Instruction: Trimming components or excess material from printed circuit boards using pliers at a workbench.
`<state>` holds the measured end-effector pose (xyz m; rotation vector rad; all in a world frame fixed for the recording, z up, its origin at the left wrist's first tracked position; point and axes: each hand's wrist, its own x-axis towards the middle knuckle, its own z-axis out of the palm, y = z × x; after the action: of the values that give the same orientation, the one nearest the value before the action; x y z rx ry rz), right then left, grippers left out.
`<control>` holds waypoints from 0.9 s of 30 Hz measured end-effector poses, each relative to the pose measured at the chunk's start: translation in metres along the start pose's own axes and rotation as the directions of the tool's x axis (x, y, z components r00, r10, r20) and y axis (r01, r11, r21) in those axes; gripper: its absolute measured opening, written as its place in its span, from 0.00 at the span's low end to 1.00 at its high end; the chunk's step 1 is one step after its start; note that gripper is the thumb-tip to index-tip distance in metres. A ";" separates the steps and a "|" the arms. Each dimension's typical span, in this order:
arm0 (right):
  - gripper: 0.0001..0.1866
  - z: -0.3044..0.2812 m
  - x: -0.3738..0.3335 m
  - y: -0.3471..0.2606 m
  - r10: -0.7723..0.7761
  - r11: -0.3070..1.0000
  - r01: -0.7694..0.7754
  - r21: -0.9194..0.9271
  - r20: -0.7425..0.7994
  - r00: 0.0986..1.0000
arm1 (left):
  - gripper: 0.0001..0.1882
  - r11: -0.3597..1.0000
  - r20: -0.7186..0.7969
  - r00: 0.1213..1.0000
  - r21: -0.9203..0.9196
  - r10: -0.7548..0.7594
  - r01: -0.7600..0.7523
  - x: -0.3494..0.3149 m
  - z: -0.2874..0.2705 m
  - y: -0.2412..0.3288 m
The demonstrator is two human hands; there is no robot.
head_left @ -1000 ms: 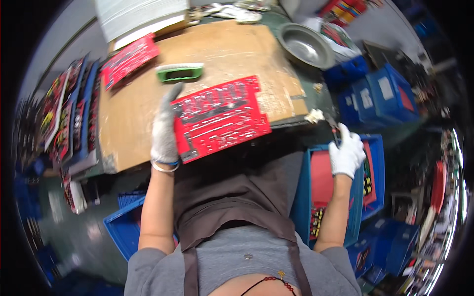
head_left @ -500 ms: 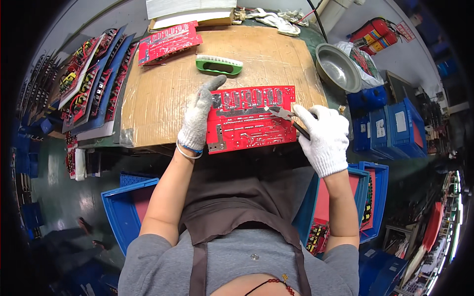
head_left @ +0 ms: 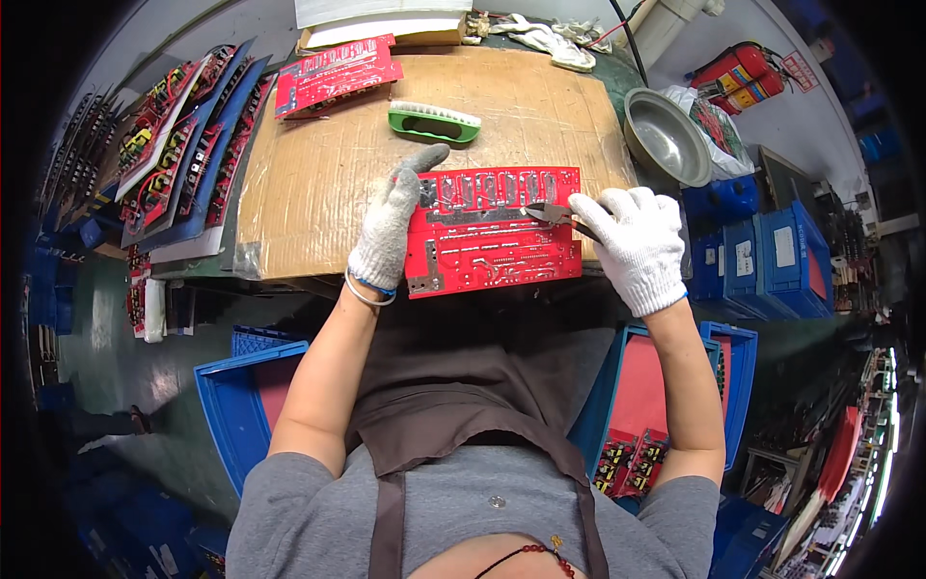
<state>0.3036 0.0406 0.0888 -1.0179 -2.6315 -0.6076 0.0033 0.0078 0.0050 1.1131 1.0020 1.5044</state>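
Note:
A red circuit board, solder side up, is held at the near edge of the cardboard-covered table. My left hand, in a greyish-white glove, is closed on the board's left edge, its dark-tipped thumb or finger pointing past the far left corner. In my white-gloved right hand is a pair of cutting pliers. Their jaws rest at or just above the silver strip across the board's upper half; contact cannot be made out. Most of the pliers' handles are hidden by the glove.
A green brush lies beyond the board on the cardboard. Another red board sits far left, a metal bowl far right. Boards stand in a rack at left. Blue bins flank my lap.
My right hand has shifted a little right, and the pliers now lie flatter and more sideways across the board. My left hand keeps its hold on the board.

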 end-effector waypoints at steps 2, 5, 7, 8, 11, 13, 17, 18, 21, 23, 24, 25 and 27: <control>0.28 0.008 -0.004 0.004 -0.015 1.000 0.016 0.017 -0.055 0.998 | 0.33 1.000 0.001 1.000 -0.009 0.003 -0.003 0.000 0.000 0.000; 0.29 0.018 -0.009 0.003 -0.022 0.998 0.030 0.049 -0.146 0.989 | 0.33 1.000 -0.008 1.000 0.019 0.021 -0.021 0.001 -0.001 -0.002; 0.30 0.022 -0.012 0.002 -0.015 0.998 0.027 0.064 -0.180 0.984 | 0.33 0.999 -0.003 0.999 -0.039 -0.037 0.037 0.001 0.001 0.000; 0.31 0.024 -0.013 0.001 -0.011 0.996 0.029 0.087 -0.209 0.978 | 0.33 0.999 -0.004 0.999 -0.039 -0.037 0.036 0.001 0.001 0.000; 0.32 0.034 -0.019 -0.002 0.017 0.988 0.026 0.154 -0.271 0.962 | 0.33 0.998 0.008 0.999 -0.051 -0.048 0.048 0.001 -0.001 0.000; 0.33 0.036 -0.020 -0.003 0.039 0.980 0.023 0.198 -0.304 0.952 | 0.32 1.000 0.011 1.000 -0.004 -0.016 0.016 0.003 -0.003 -0.003; 0.33 0.033 -0.024 -0.003 0.136 0.971 -0.038 0.236 -0.417 0.899 | 0.32 1.000 0.014 1.000 -0.007 -0.009 0.009 0.003 -0.003 -0.003; 0.33 0.027 -0.025 -0.003 0.150 0.972 -0.069 0.225 -0.365 0.919 | 0.32 1.000 0.012 1.000 -0.012 -0.013 0.013 0.003 -0.002 -0.003; 0.34 0.016 -0.022 -0.008 0.168 0.971 -0.115 0.211 -0.252 0.953 | 0.32 1.000 0.011 1.000 -0.009 -0.008 0.008 0.004 -0.002 -0.004; 0.35 0.012 -0.019 -0.012 0.179 0.976 -0.155 0.150 -0.163 0.970 | 0.31 1.000 0.011 1.000 -0.002 0.002 -0.002 0.004 -0.003 -0.005; 0.36 0.013 -0.017 -0.011 0.160 0.981 -0.140 0.138 -0.150 0.976 | 0.31 1.000 0.008 1.000 0.004 0.006 -0.006 0.004 -0.004 -0.006; 0.36 0.011 -0.015 -0.011 0.158 0.981 -0.137 0.140 -0.151 0.976 | 0.31 1.000 0.005 1.000 0.009 0.010 -0.010 0.003 -0.005 -0.006; 0.36 0.007 -0.010 -0.012 0.121 0.989 -0.108 0.101 -0.131 0.984 | 0.31 1.000 0.007 1.000 0.001 0.002 -0.002 0.003 -0.003 -0.005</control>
<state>0.3022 0.0303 0.0759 -1.0524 -2.4393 -0.5043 0.0013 0.0110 0.0003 1.1195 0.9968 1.5012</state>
